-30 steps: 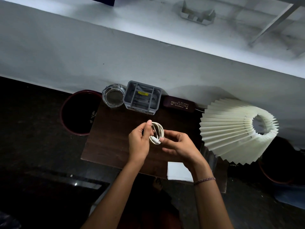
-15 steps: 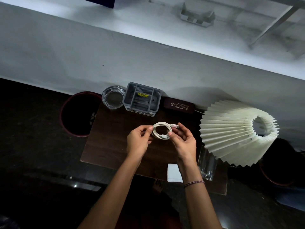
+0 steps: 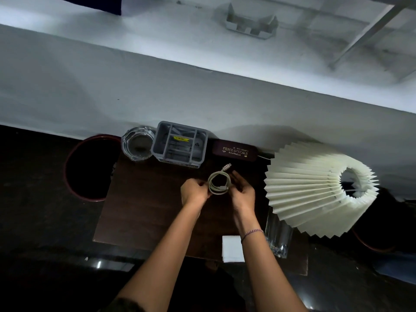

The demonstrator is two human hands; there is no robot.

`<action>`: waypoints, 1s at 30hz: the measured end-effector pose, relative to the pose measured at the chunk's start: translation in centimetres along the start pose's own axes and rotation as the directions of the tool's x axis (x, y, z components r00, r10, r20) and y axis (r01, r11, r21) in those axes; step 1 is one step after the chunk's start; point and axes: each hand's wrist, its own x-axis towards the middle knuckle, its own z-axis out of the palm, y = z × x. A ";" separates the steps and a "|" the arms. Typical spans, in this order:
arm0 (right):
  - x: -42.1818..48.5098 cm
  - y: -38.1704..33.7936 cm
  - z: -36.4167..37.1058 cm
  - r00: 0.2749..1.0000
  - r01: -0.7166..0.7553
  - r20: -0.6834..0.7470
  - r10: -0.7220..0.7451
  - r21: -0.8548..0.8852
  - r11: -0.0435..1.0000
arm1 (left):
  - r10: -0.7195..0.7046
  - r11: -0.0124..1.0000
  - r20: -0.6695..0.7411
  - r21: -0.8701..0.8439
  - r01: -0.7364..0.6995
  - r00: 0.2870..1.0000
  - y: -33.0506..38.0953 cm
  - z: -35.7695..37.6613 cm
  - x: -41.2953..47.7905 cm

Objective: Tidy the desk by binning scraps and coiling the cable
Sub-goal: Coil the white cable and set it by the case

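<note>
Bin (image 3: 90, 167), dark with a red rim, sat on the floor off the desk's (image 3: 146, 210) left edge. A glass ashtray (image 3: 137, 144) stood at the desk's back left corner, touching or just beside a grey divided organiser (image 3: 180, 144) with a yellow label inside. The left hand (image 3: 194, 191) was above mid-desk, its fingers pinching the left edge of the cable (image 3: 219, 183). The white cable was wound into a small round coil held between both hands over the desk, with one plug sticking out up-right toward the back. The right hand (image 3: 244, 194) had its fingers curled around the coil's right side, with a bead bracelet on that wrist. A dark spectacle case (image 3: 234, 150) lay against the wall behind the hands. White folded paper (image 3: 233, 248) lay at the near edge, under the right forearm. A clear tumbler (image 3: 278, 235) stood just right of it. A cream pleated lampshade (image 3: 315, 190) was tilted at far right.
</note>
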 end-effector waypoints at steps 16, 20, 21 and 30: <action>4.5 1.1 0.1 0.990 0.028 -0.132 -0.055 -0.196 0.980 | -0.011 0.995 0.030 0.101 0.008 1.000 1.6 2.2 3.5; 4.7 1.3 0.1 0.991 0.037 -0.118 -0.061 -0.199 0.979 | -0.020 0.995 0.030 0.099 0.017 0.999 1.5 2.3 3.6; 4.7 1.3 0.1 0.991 0.040 -0.114 -0.064 -0.204 0.978 | -0.018 0.995 0.030 0.102 0.014 0.999 1.5 2.3 3.6; 4.8 1.3 -0.1 0.992 0.071 -0.072 -0.103 -0.350 0.934 | 0.035 0.974 0.008 0.224 -0.036 0.999 1.2 2.2 3.2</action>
